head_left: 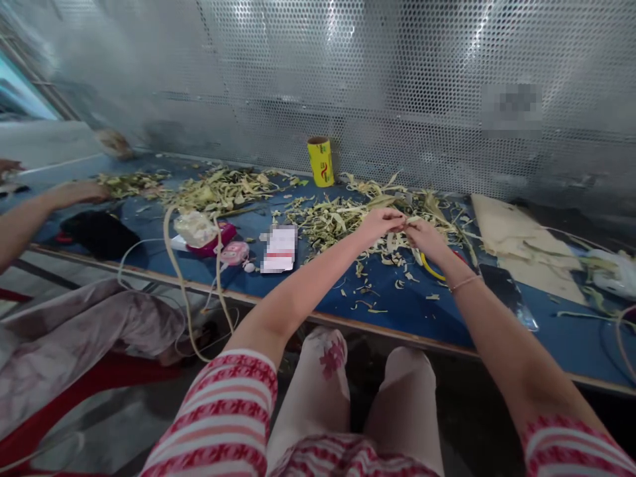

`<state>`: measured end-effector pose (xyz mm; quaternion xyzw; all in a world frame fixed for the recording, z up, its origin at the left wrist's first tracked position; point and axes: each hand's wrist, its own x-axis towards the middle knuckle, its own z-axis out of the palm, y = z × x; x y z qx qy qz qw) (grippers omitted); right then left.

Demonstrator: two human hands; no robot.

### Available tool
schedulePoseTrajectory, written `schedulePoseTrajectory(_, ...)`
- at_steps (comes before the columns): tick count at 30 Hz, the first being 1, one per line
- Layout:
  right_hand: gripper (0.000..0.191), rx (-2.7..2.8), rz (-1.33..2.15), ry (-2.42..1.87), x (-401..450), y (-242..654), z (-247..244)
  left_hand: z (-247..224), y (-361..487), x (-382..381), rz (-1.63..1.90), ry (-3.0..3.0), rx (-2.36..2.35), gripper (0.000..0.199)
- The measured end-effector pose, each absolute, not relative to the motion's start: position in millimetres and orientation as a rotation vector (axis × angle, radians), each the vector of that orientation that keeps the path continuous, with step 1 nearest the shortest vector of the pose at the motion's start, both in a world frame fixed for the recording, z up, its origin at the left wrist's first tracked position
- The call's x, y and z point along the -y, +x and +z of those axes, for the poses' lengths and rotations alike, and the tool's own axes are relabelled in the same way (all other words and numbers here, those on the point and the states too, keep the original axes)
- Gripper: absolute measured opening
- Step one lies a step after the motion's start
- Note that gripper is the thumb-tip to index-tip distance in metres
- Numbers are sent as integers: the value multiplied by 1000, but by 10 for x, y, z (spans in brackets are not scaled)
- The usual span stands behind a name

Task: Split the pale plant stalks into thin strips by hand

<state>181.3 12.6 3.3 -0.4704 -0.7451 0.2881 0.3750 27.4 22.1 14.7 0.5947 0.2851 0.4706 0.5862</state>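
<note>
Over a heap of dry, pale green-yellow leaf strips (pixel 325 228), my two hands meet at their fingertips. My left hand (pixel 383 222) is closed in a pinch. Fingers of my right hand (pixel 423 236) are pinched too, touching the left fingertips. A small pale plant strip seems to be between them, but it is mostly hidden. Just below the right hand, a yellow curved handle (pixel 433 267) with a red part lies partly under my wrist. Small leaf scraps (pixel 368 307) are scattered on the blue table (pixel 342 324) in front of my hands.
A yellow can-like tube (pixel 320 162) stands against the perforated metal wall (pixel 422 86). Left lie a white card (pixel 280 249), a pink bag (pixel 218 240) with a strap, and another leaf heap (pixel 223 191). Right are cardboard (pixel 527 248) and a dark phone (pixel 504 291). A co-worker's arm (pixel 44 205) reaches in left.
</note>
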Motion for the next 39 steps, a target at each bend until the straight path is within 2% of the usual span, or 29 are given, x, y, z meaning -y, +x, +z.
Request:
schedulePoseTrajectory(5, 13, 2022, 644, -1119, -99, 1875, -143, 11, 221, -193, 1007, 1350, -799, 27)
schedulePoseTrajectory(14, 19, 2151, 491, -1162, -1, 1836, -166, -120, 216, -11, 1143, 1278, -915, 22)
schedulePoseTrajectory(19, 29, 2150, 521, -1186, 75, 1769, -127, -111, 205, -6, 1196, 1518, -1037, 20)
schedulePoseTrajectory(22, 23, 2191, 472, -1243, 126, 1728, -98, -69, 192, 17, 1207, 1615, -1099, 16)
schedulePoseTrajectory(30, 14, 2175, 250, -1314, 154, 1734, -87, -59, 175, 28, 1232, 1566, -956, 17)
schedulePoseTrajectory(39, 18, 2130, 339, -1211, 69, 1821, -130, -179, 157, -68, 1229, 1440, -954, 22)
